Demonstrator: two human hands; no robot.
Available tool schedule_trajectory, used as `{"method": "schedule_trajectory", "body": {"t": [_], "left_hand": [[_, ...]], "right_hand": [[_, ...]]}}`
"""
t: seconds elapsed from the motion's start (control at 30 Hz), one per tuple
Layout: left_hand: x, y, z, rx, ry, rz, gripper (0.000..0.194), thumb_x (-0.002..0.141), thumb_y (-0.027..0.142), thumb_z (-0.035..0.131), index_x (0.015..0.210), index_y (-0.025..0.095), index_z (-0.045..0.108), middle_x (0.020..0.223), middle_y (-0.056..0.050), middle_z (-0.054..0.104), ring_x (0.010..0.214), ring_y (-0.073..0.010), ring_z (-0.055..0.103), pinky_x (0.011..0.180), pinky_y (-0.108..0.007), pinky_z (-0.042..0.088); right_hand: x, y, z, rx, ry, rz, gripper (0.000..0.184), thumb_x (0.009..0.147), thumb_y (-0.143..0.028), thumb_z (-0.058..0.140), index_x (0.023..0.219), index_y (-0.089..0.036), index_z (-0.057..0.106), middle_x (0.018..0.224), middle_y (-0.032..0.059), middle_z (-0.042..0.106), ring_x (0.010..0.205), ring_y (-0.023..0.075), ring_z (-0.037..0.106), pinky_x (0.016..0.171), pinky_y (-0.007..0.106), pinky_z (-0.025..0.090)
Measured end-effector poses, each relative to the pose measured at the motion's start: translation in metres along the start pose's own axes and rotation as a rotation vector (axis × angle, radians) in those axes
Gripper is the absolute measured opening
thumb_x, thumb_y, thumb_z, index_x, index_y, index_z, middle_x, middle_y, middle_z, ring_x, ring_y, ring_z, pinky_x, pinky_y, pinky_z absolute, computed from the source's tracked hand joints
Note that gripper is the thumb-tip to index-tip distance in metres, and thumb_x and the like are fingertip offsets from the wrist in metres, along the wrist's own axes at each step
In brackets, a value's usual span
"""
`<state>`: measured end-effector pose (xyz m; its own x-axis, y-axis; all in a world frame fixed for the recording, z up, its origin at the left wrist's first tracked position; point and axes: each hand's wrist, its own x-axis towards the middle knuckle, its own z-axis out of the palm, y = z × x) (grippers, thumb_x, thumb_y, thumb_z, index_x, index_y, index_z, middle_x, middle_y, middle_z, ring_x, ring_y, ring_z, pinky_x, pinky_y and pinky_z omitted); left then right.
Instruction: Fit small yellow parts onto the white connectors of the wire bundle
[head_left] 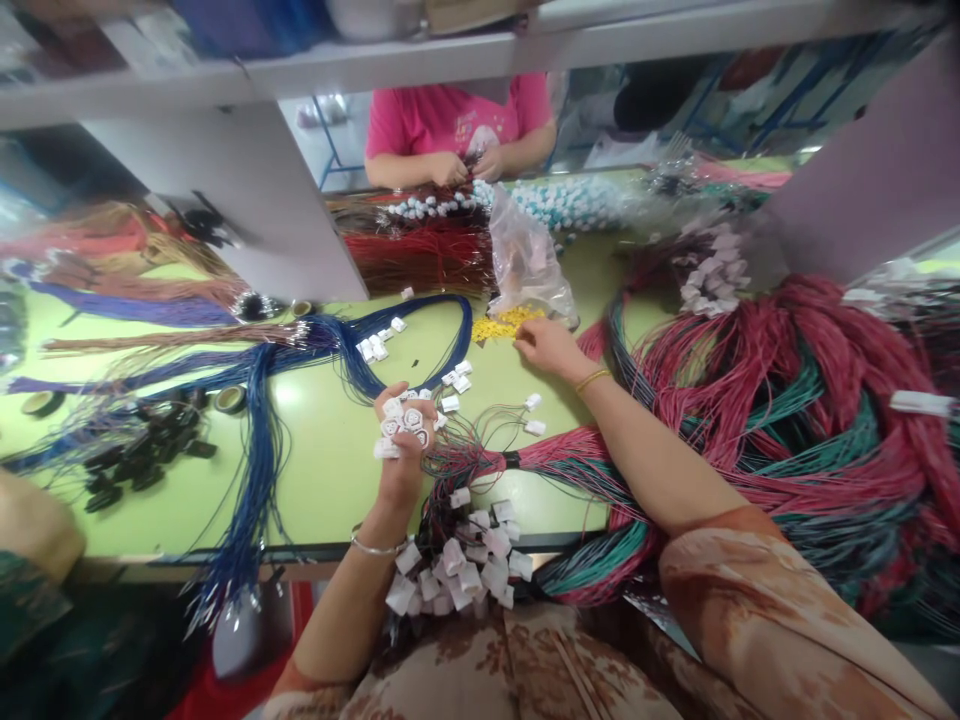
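My left hand is raised over the green table, fingers closed round a cluster of white plastic connectors on thin wires. My right hand reaches forward to a small heap of yellow pieces spilled from a clear plastic bag; its fingertips are pinched at the heap, and whether they hold a piece is hidden. A bundle of red and green wires runs under my right forearm, ending in white connectors at the table's near edge.
Blue wire bundles lie at left, with black parts and tape rolls. Large red and green wire coils fill the right. Loose white connectors dot the middle. A person in a pink shirt works opposite. A shelf hangs overhead.
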<state>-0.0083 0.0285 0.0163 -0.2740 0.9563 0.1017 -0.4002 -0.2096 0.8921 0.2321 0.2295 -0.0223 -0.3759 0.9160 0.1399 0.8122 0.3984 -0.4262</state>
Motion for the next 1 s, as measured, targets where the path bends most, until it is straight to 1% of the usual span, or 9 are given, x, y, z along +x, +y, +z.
{"method": "schedule_trajectory", "body": {"t": [0.1,0.27,0.37,0.47,0.53,0.63,0.7,0.9,1.0], "left_hand": [[0.002,0.001,0.004,0.007,0.015,0.011,0.05,0.084,0.068,0.066,0.104,0.023,0.056,0.072,0.002,0.064,0.042,-0.0034,0.031,0.043,-0.02,0.024],[0.007,0.0,0.002,-0.028,-0.035,-0.051,0.045,0.081,0.062,0.074,0.085,0.02,0.058,0.062,0.003,0.061,0.039,-0.0018,0.025,0.039,-0.019,0.018],[0.011,-0.003,-0.005,-0.066,-0.015,-0.087,0.045,0.078,0.059,0.078,0.089,0.019,0.061,0.072,-0.001,0.07,0.038,-0.0006,0.026,0.039,-0.019,0.019],[0.013,-0.003,-0.009,-0.103,0.011,-0.138,0.046,0.074,0.053,0.084,0.098,0.019,0.065,0.071,0.0,0.068,0.04,-0.0014,0.031,0.04,-0.018,0.022],[0.013,-0.002,-0.008,-0.121,0.0,-0.157,0.046,0.073,0.047,0.087,0.105,0.02,0.065,0.071,0.001,0.067,0.043,-0.0031,0.037,0.042,-0.018,0.029],[0.012,0.002,-0.003,-0.143,-0.029,-0.159,0.046,0.072,0.041,0.088,0.107,0.02,0.066,0.077,0.0,0.067,0.056,-0.0082,0.054,0.055,-0.022,0.045],[0.011,0.004,-0.001,-0.163,-0.049,-0.17,0.046,0.07,0.039,0.09,0.105,0.019,0.067,0.084,-0.002,0.069,0.065,-0.0103,0.059,0.062,-0.025,0.049],[0.014,0.002,-0.007,-0.186,-0.08,-0.191,0.036,0.074,0.035,0.087,0.099,0.02,0.066,0.075,0.002,0.065,0.041,0.0004,0.031,0.042,-0.017,0.025],[0.016,0.001,-0.006,-0.207,-0.02,-0.195,0.035,0.072,0.038,0.088,0.09,0.018,0.064,0.075,0.001,0.062,0.048,-0.0023,0.042,0.046,-0.017,0.032]], "right_hand": [[-0.001,-0.006,0.001,0.01,0.018,0.012,0.012,0.085,-0.016,0.056,0.084,-0.014,0.068,0.096,0.0156,0.072,0.091,0.0269,0.062,0.085,0.037,0.045],[-0.006,-0.014,-0.005,0.311,0.089,0.077,0.008,0.081,-0.018,0.056,0.082,-0.016,0.064,0.076,0.0075,0.069,0.069,0.0198,0.061,0.071,0.034,0.048],[-0.009,-0.03,-0.008,0.723,0.062,0.154,0.012,0.081,-0.026,0.062,0.09,-0.018,0.063,0.071,0.0017,0.066,0.058,0.0139,0.059,0.059,0.028,0.049],[-0.016,-0.055,-0.011,1.227,-0.051,0.202,0.026,0.072,-0.032,0.079,0.09,-0.018,0.066,0.076,0.0015,0.068,0.059,0.0106,0.06,0.057,0.025,0.052],[-0.022,-0.073,-0.014,1.382,-0.146,0.206,0.032,0.066,-0.033,0.086,0.088,-0.017,0.069,0.077,0.0016,0.069,0.061,0.0097,0.062,0.057,0.023,0.053],[-0.033,-0.095,-0.019,1.476,-0.266,0.206,0.033,0.064,-0.033,0.089,0.085,-0.016,0.07,0.073,0.0005,0.068,0.061,0.0094,0.062,0.057,0.023,0.056],[-0.038,-0.104,-0.021,1.487,-0.308,0.189,0.032,0.065,-0.032,0.09,0.083,-0.016,0.07,0.071,-0.0006,0.068,0.059,0.0092,0.062,0.057,0.023,0.056],[-0.046,-0.114,-0.022,1.49,-0.299,0.13,0.035,0.073,-0.034,0.086,0.094,-0.016,0.066,0.076,0.0009,0.072,0.063,0.0106,0.067,0.06,0.024,0.059],[-0.05,-0.119,-0.022,1.46,-0.304,0.102,0.033,0.077,-0.037,0.084,0.095,-0.017,0.065,0.081,0.0027,0.074,0.067,0.0117,0.07,0.062,0.025,0.061]]}}
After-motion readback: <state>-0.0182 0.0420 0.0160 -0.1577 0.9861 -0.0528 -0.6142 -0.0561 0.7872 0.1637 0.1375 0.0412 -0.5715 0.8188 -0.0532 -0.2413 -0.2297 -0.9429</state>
